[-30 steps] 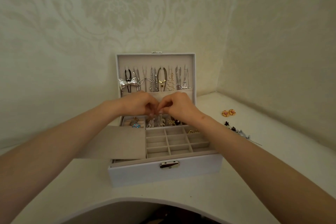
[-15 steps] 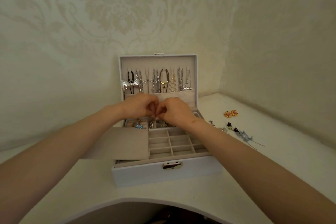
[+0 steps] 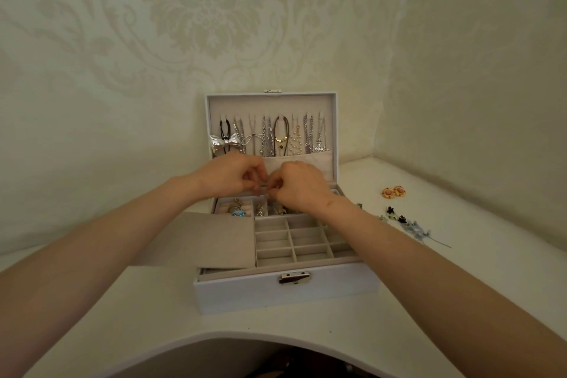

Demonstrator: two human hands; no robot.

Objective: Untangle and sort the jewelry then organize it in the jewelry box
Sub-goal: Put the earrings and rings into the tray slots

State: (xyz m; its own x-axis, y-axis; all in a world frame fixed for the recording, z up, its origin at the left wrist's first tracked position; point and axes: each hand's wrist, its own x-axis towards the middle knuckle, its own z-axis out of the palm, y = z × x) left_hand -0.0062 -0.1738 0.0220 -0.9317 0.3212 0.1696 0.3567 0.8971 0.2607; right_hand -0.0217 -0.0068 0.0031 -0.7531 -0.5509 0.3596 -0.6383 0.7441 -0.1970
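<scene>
left hand [image 3: 233,176] and right hand [image 3: 302,189], fingers [image 3: 256,177] pinching one tiny piece [image 3: 264,186], above jewelry box [image 3: 245,291] back row

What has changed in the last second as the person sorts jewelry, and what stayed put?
Barely anything: left hand and right hand stay close together above the jewelry box, pinching a small piece; the right hand dipped slightly. Nothing let go. Hung necklaces and table earrings unmoved.

Cream damask wallpaper [image 3: 199,18] on both walls — white table [image 3: 460,291] below
</scene>
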